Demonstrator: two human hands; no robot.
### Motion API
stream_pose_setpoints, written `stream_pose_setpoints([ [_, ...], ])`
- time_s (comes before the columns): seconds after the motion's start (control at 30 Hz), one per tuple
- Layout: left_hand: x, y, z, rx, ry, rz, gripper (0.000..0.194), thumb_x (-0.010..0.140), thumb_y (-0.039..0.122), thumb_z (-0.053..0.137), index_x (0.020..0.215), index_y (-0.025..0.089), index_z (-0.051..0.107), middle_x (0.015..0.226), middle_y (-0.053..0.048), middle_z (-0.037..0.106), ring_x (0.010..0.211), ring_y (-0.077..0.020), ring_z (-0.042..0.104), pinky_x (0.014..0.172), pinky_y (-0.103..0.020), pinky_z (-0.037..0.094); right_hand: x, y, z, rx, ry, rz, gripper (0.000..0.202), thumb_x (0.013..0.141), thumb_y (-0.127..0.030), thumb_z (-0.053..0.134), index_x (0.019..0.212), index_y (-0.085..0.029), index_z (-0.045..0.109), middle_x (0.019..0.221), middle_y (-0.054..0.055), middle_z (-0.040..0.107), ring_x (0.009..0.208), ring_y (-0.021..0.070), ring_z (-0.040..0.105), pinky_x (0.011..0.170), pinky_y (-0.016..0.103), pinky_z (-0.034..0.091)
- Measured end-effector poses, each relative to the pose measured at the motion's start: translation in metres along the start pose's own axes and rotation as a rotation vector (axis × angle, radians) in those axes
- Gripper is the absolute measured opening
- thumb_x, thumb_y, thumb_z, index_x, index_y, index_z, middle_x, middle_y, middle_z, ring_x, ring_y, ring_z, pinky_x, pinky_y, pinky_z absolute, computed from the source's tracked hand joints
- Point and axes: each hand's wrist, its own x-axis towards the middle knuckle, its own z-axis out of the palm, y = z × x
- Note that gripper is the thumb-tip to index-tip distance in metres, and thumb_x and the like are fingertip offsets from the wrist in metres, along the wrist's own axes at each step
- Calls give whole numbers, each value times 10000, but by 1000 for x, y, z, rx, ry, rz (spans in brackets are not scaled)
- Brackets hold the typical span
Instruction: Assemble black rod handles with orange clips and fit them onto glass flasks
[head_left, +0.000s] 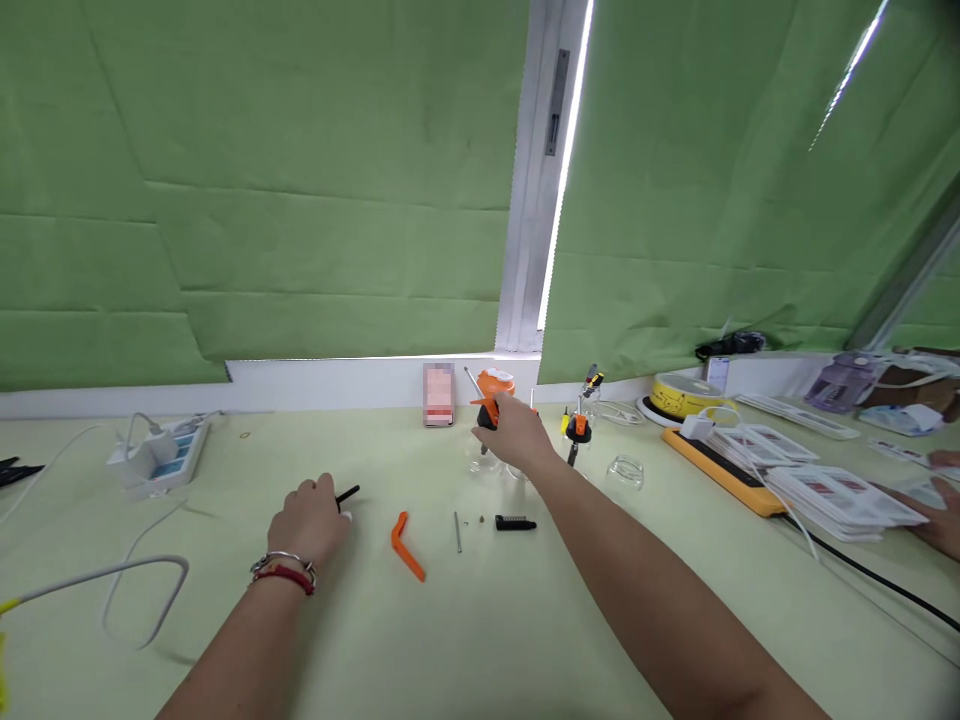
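My left hand (309, 520) rests on the table with its fingers closed round a thin black piece (348, 494). Farther forward, my right hand (517, 432) has its fingers on an orange and black tool (488, 412) above a clear holder (484, 464). Between my hands lie an orange bent handle (406, 547), a thin metal pin (457, 532), tiny parts and a black ribbed piece (515, 523). Right of my right hand stands another orange and black tool (578, 428).
A power strip (169, 460) with cables is at the left. A phone (439, 395) leans on the back wall. On the right are an orange-edged power strip (724, 473), white card stacks (832, 495), a yellow reel (681, 396) and another person's hands (934, 515).
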Motion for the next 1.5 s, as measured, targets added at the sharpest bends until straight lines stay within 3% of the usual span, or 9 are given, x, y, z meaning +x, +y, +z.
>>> stream_pose_setpoints([
  [0.1, -10, 17, -3, -39, 162, 108, 522, 792, 287, 460, 1273, 94, 393, 1280, -210, 479, 1188, -359, 436, 940, -467, 386, -23, -17, -26, 88, 38, -58, 299, 659, -391, 683, 762, -222, 460, 694, -10, 565, 582, 153, 518, 476, 241, 293],
  [0.2, -31, 37, -5, -355, 281, 514, 635, 831, 356, 492, 1376, 124, 261, 1333, -191, 436, 1203, -311, 437, 1006, -443, 351, -57, -29, -41, 163, -44, -133, 357, 594, -429, 736, 720, -229, 468, 611, -30, 545, 503, 135, 485, 431, 229, 269],
  [0.27, -49, 51, -5, -597, 92, 790, 754, 823, 361, 554, 1430, 187, 142, 1371, -163, 410, 1169, -272, 475, 984, -406, 390, -82, -33, -41, 214, -105, -172, 391, 545, -437, 773, 693, -229, 476, 585, -34, 534, 470, 126, 468, 404, 222, 254],
  [0.37, -75, 69, -6, -877, -218, 933, 982, 687, 363, 730, 1451, 236, 125, 1353, -155, 438, 1156, -306, 488, 970, -429, 405, -115, -34, -28, 359, -135, -161, 406, 542, -469, 785, 681, -224, 492, 595, -21, 552, 469, 121, 461, 385, 220, 258],
  [0.57, -85, 82, -7, -1261, -608, 729, 726, 662, 258, 739, 1292, 244, 378, 1102, -81, 583, 916, -223, 604, 802, -366, 502, -135, -17, -5, 766, -391, -83, 172, 764, -361, 638, 829, -214, 577, 651, -19, 584, 543, 113, 492, 474, 222, 359],
  [0.7, -77, 79, -6, -1416, -722, 581, 474, 677, 226, 711, 1110, 198, 520, 825, -16, 609, 694, -159, 600, 681, -324, 504, -116, 15, 2, 690, -201, 62, 367, 808, -499, 550, 611, -191, 525, 540, -22, 487, 486, 100, 403, 451, 226, 297],
  [0.77, -75, 79, -5, -1481, -750, 548, 442, 671, 232, 708, 1078, 196, 539, 822, -18, 613, 663, -156, 599, 654, -327, 501, -107, 31, 8, 677, -149, 147, 465, 814, -563, 503, 544, -184, 497, 515, -12, 489, 469, 99, 393, 448, 230, 286],
  [0.97, -75, 81, -2, -1548, -767, 491, 369, 693, 236, 682, 1036, 183, 555, 809, -29, 621, 625, -173, 614, 616, -338, 486, -105, 43, 30, 1034, -456, 392, 464, 781, -585, 537, 570, -173, 510, 437, -39, 458, 388, 67, 329, 414, 217, 234],
  [1.5, -71, 81, -4, -1662, -843, 399, 307, 692, 201, 647, 984, 168, 559, 783, -39, 640, 629, -184, 629, 602, -309, 462, -102, 50, 36, 1341, -379, 307, 307, 675, -398, 726, 760, -146, 572, 631, -12, 602, 493, 76, 494, 478, 216, 399],
])
